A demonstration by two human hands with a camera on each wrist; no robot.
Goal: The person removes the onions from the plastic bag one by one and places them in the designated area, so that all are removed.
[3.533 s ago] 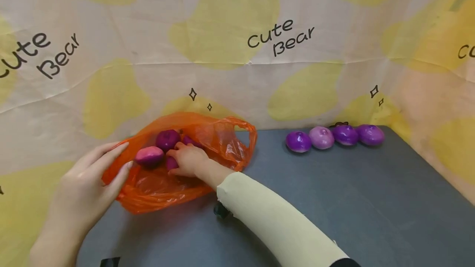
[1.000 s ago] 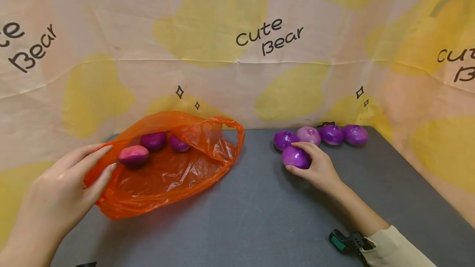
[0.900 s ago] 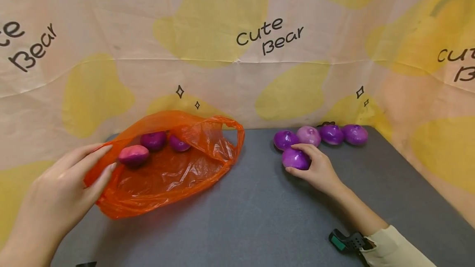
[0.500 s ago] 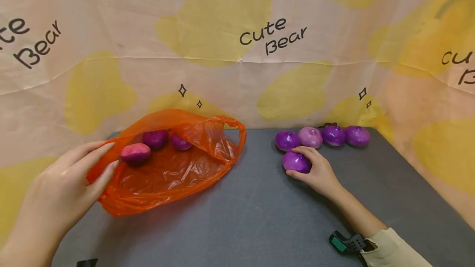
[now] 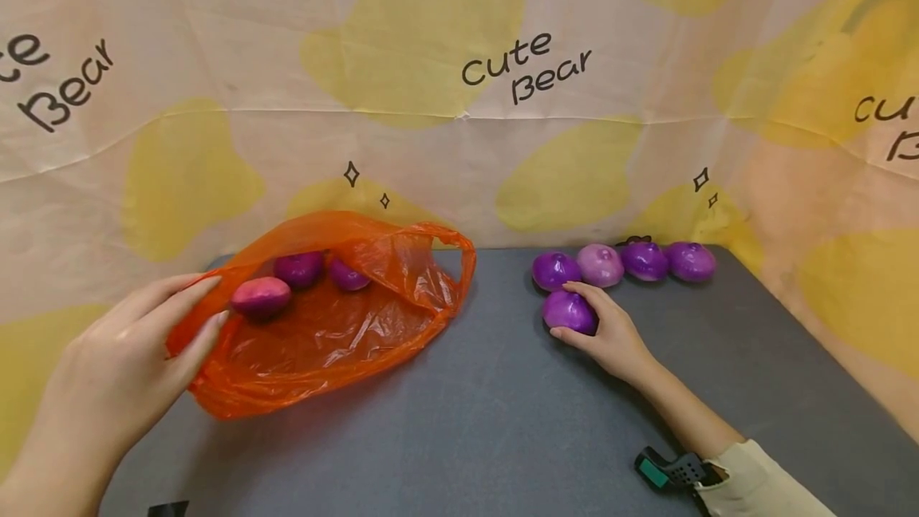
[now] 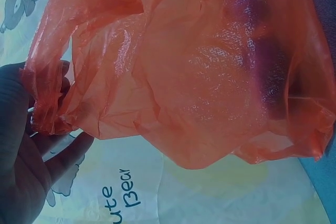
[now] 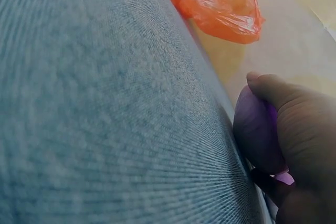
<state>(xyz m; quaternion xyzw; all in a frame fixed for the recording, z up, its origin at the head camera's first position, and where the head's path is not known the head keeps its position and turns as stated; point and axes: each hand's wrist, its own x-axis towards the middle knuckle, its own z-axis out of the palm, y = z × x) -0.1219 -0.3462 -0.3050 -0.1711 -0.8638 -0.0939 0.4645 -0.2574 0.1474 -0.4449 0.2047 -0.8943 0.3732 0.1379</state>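
Observation:
With fingers and thumb, my left hand [image 5: 122,373] holds the left edge of an orange plastic bag [image 5: 337,341], whose mouth gapes toward me. The left wrist view shows the bunched film [image 6: 47,114] in that hand. Inside the bag lie a pinkish-purple rounded piece [image 5: 262,297], a dark purple round one [image 5: 298,269] and a partly covered purple one [image 5: 349,275]. On the right, my right hand [image 5: 610,333] grips a glossy purple onion [image 5: 569,313] between thumb and fingers, low at the grey tabletop. Directly behind it sits another purple onion [image 5: 556,270].
Along the back edge the row continues with a paler onion [image 5: 600,265] and two darker ones, the nearer being a purple onion [image 5: 645,261] and the last an end onion [image 5: 691,261]. A printed cloth [image 5: 431,150] hangs behind the grey table [image 5: 459,437].
My right hand has left the bag and moved right, with a purple onion, to just in front of the row. It has hardly moved in the last second. My left hand keeps holding the bag.

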